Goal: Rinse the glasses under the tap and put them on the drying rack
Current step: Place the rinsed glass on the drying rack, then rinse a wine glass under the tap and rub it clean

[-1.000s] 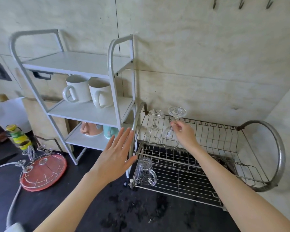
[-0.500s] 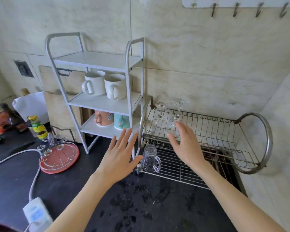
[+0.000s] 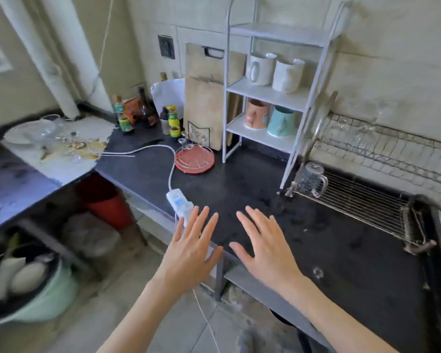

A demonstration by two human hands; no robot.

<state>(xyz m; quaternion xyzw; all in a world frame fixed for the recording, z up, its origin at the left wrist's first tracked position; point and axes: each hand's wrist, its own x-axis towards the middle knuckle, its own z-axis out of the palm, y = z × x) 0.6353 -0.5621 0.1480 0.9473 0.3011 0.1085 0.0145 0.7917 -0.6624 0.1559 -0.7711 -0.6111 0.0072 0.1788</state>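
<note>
While both hands hovered empty, left hand (image 3: 189, 253) and right hand (image 3: 266, 250) lay flat, fingers spread; drying rack (image 3: 362, 200) at two o'clock held a glass mug (image 3: 311, 178).

Your counter (image 3: 239, 189) is black with dull grey smudges. The drying rack (image 3: 367, 200) at its right edge is bare silver wire, with a clear dimpled glass mug (image 3: 309, 178) at its near-left corner. The shelf (image 3: 267, 94) by the back edge is white: two white mugs (image 3: 275, 70) sit above, and a peach cup (image 3: 256, 114) and a teal cup (image 3: 281, 122) below. Left of it lies a red round tray (image 3: 194, 161) under a wire grid, behind it a tan board (image 3: 206, 98). The power strip (image 3: 180, 202) at the front edge is white with a pale blue label, and under the counter you have a red bucket (image 3: 107, 202).
</note>
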